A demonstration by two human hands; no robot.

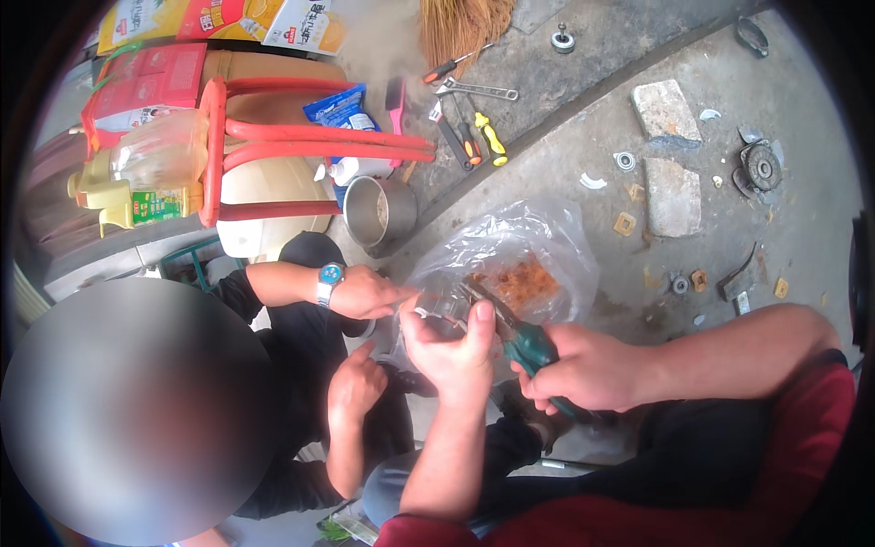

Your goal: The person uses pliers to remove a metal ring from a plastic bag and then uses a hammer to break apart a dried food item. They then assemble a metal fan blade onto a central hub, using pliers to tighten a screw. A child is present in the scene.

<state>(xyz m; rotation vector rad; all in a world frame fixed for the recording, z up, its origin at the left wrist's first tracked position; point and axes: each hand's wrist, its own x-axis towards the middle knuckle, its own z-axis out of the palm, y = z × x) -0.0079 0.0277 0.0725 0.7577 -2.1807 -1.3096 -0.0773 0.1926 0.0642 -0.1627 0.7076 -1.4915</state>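
The left hand (451, 354) seems to pinch a small piece (445, 310); best hold it still, with fingertips clear of the pliers (531, 349). The right hand (592, 369) wraps around their green handles, so a slow, even squeeze should help. The piece, at the left fingertips near a clear bag (563, 228), looks greyish, but is too blurry to tell more.
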